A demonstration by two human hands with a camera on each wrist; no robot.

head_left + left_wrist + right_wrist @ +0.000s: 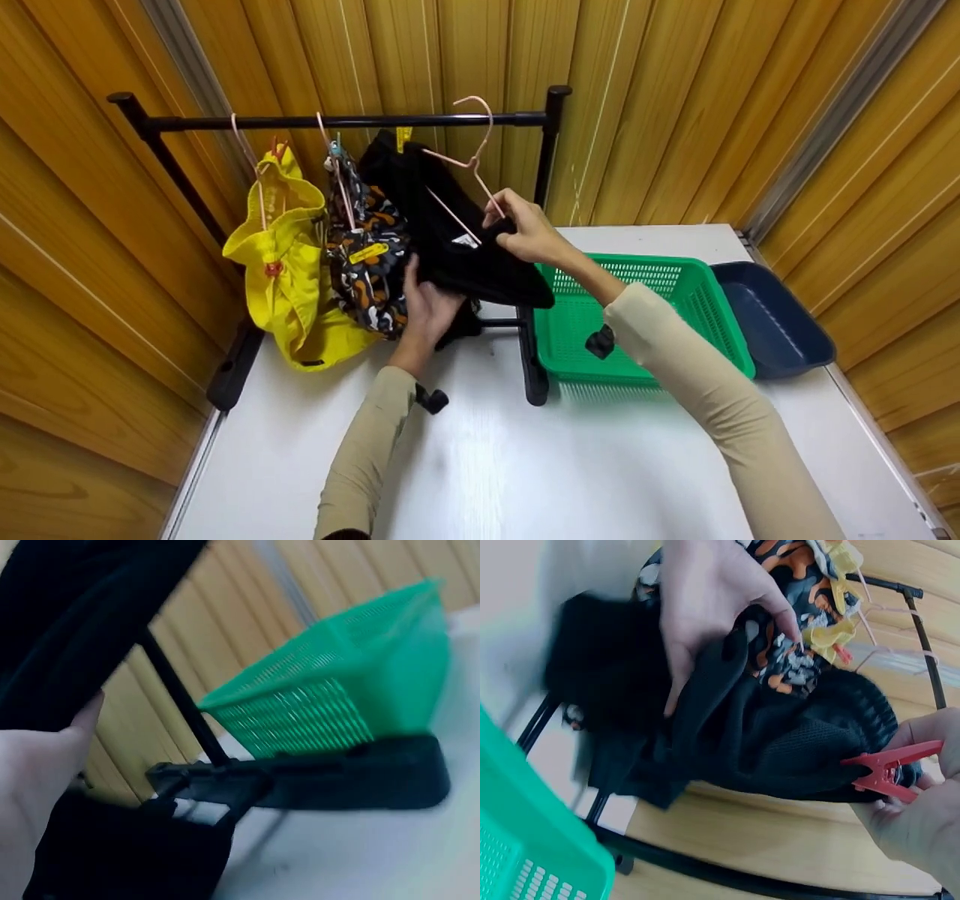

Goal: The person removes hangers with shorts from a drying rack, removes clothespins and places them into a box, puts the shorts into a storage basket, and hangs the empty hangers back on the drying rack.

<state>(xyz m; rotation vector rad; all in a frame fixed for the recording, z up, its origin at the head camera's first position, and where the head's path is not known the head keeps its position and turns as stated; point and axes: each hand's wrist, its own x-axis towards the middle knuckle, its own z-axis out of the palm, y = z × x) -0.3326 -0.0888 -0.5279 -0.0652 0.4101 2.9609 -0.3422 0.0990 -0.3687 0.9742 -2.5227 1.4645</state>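
Observation:
A black garment [465, 259] with a ribbed waistband [866, 709] hangs from a pink hanger [474, 161], whose hook overlaps the rail. My right hand [529, 229] pinches the waistband at the hanger's lower right corner. A red clothespin [889, 769] sits on the waistband there, close to my fingers. Below, my left hand [431, 304] rests against the garment, thumb apart from the fingers; black cloth [731, 664] lies between them in the right wrist view. Beside it hang a camouflage-patterned garment [375, 285] with a yellow tag and a yellow garment [289, 262], both on pink hangers.
The black clothes rack [360, 121] stands on a white table [480, 465] before wood-patterned walls. Right of the rack's foot [534, 375] sits a green perforated basket [735, 337], under my right forearm. A dark blue tray [780, 322] is beyond it.

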